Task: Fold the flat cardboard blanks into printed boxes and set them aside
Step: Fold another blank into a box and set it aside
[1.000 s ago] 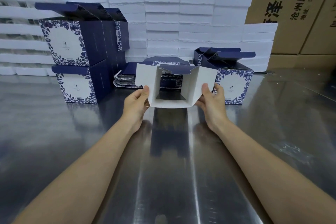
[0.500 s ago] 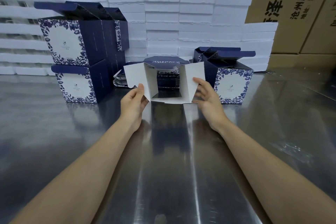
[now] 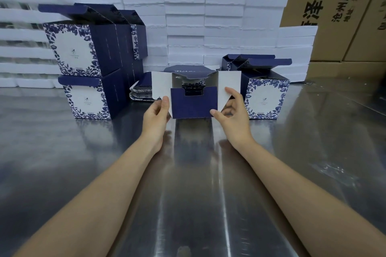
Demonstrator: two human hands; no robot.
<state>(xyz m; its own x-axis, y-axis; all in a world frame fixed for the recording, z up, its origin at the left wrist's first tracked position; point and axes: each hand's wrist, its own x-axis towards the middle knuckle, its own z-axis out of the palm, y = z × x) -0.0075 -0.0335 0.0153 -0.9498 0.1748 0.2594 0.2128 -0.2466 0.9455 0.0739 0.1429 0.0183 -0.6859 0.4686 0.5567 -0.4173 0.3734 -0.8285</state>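
half-folded navy and white cardboard box [image 3: 193,95] is held just above the shiny steel table [image 3: 194,183], centre of view, open end toward the camera. its navy bottom flap [image 3: 193,106] is folded up across the lower part of the opening. white side flaps stick out left [image 3: 159,86] and right [image 3: 228,86]. a navy flap hangs over the top of the opening.

left hand [image 3: 156,115] grasps the box's lower left corner, thumb on the front next to the navy flap, fingers behind the left white flap. right hand [image 3: 232,110] pinches the lower right: thumb tip on the navy flap's right edge, index finger up against the right white flap, other fingers curled behind.

stack of flat printed blanks [image 3: 142,92] lies on the table behind the box, partly hidden by it. finished blue floral boxes, lids open: two stacked at left, upper [image 3: 81,48] on lower [image 3: 89,98], with more in a row behind them. right group starts with one box [image 3: 265,98] just beside the right hand, two more behind it.

wall of white foam slabs [image 3: 208,21] runs along the back of the table. brown shipping cartons [image 3: 334,12] with black print sit behind and to the right.
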